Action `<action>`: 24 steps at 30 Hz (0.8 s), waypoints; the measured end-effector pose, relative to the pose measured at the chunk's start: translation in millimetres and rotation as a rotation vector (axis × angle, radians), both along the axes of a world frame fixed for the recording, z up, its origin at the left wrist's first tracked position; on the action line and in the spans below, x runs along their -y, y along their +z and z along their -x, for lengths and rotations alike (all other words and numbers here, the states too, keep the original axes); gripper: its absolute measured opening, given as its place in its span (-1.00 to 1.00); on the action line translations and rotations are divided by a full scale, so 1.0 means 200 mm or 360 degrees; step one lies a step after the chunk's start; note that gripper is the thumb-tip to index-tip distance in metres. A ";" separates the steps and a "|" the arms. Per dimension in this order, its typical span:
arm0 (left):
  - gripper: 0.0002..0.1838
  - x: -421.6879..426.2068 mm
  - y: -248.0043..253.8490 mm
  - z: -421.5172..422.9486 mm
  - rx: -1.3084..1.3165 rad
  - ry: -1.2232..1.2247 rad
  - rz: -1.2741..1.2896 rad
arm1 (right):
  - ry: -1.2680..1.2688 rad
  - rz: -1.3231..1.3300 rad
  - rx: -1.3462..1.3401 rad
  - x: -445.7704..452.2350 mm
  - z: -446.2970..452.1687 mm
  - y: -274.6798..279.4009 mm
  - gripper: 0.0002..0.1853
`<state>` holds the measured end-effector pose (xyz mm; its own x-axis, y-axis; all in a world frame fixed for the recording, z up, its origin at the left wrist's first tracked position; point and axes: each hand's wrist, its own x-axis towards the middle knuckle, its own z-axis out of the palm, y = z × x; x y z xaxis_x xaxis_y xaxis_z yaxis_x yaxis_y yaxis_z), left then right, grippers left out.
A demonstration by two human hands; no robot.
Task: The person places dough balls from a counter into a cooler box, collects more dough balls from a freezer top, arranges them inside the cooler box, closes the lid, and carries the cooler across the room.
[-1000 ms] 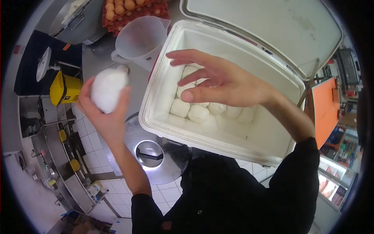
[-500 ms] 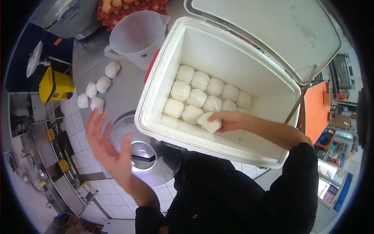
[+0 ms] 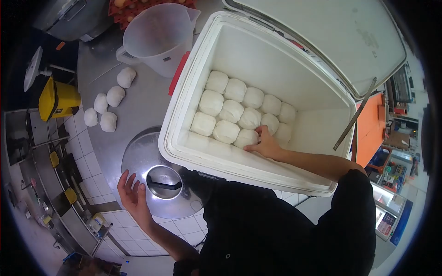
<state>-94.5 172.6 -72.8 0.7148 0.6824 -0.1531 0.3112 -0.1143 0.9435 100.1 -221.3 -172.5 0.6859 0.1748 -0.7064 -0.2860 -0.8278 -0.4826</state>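
Note:
Inside a white cooler box [image 3: 258, 169], several white dough balls [image 3: 211, 102] sit in close rows on the floor. My right hand [image 3: 267, 145] reaches in, its thumb and fingers curled around the right side of a dough ball [image 3: 246, 137] in the row nearest me. That ball rests beside its neighbour at the near wall. Off to the left, my left hand [image 3: 134, 198] is empty, fingers apart and a little bent, over the edge of a round metal lid [image 3: 142, 152] with a black handle. Several loose dough balls [image 3: 108, 122] lie on the steel table [image 3: 138, 106].
The cooler's hinged lid [image 3: 322, 41] stands open at the far side, with a metal stay [image 3: 354, 115] at the right. Behind the loose dough is a clear plastic jug [image 3: 159, 41], near red egg trays [image 3: 126, 14]. A yellow bin [image 3: 57, 99] stands left of the table.
My right hand has lowered its dough ball into the near row, where it was held tilted above. My left hand has drawn back toward me, away from the loose dough balls.

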 end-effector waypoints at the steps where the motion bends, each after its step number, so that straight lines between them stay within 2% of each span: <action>1: -0.39 -0.01 -0.01 -0.01 -0.0004 -0.0019 -0.0017 | -0.0031 0.0007 0.0048 -0.01 0.01 0.01 0.08; 4: -0.41 -0.08 -0.10 -0.05 -0.0033 -0.0117 -0.0025 | -0.0114 0.0144 0.0080 -0.01 0.06 0.00 0.04; 6: -0.41 -0.17 -0.10 -0.10 -0.0117 -0.0155 -0.0132 | -0.0534 0.0098 -0.0043 0.04 0.08 -0.04 -0.01; 8: -0.43 -0.31 -0.18 -0.17 -0.0108 -0.0111 -0.0035 | -0.0790 -0.0052 -0.0657 0.05 -0.02 0.06 -0.14; 10: -0.43 -0.50 -0.36 -0.25 -0.0212 -0.0118 -0.0181 | -0.0637 0.0084 -0.0667 0.01 -0.07 0.08 -0.33; 11: -0.37 -0.59 -0.45 -0.31 -0.0239 -0.0077 -0.0191 | -0.0606 0.0053 -0.0664 0.02 -0.05 0.03 -0.33; 13: -0.33 -0.77 -0.68 -0.42 -0.0328 0.0093 -0.0471 | -0.0627 -0.0118 -0.0543 0.08 -0.01 -0.12 -0.45; 15: -0.32 -1.05 -0.99 -0.51 -0.0350 0.0041 -0.1319 | -0.0741 -0.0288 -0.0409 0.03 0.04 -0.16 -0.46; 17: -0.34 -1.16 -1.05 -0.63 -0.0142 -0.0115 -0.1222 | -0.0866 -0.0418 -0.0630 0.00 0.03 -0.09 -0.43; 18: -0.32 -1.20 -1.07 -0.68 -0.0133 -0.0260 -0.0820 | -0.0797 -0.0334 -0.0716 0.06 0.03 -0.18 -0.40; 19: -0.27 -1.36 -1.31 -0.68 -0.0201 -0.0236 -0.0988 | -0.0718 -0.0260 -0.0812 0.12 0.03 -0.25 -0.37; 21: -0.16 -1.24 -1.30 -0.68 -0.0443 0.0091 -0.1562 | -0.0694 -0.0135 -0.0801 -0.01 -0.04 0.17 -0.32; 22: -0.13 -1.16 -1.22 -0.69 -0.0636 0.0147 -0.1338 | -0.0612 -0.0037 -0.0866 -0.04 -0.07 0.33 -0.28; 23: -0.10 -1.07 -1.15 -0.70 -0.0830 0.0204 -0.1119 | -0.0650 -0.0067 -0.0944 -0.01 -0.10 0.38 -0.29; 24: -0.10 -0.99 -1.12 -0.71 -0.0817 0.0184 -0.1122 | -0.0672 -0.0073 -0.0937 0.02 -0.16 0.44 -0.29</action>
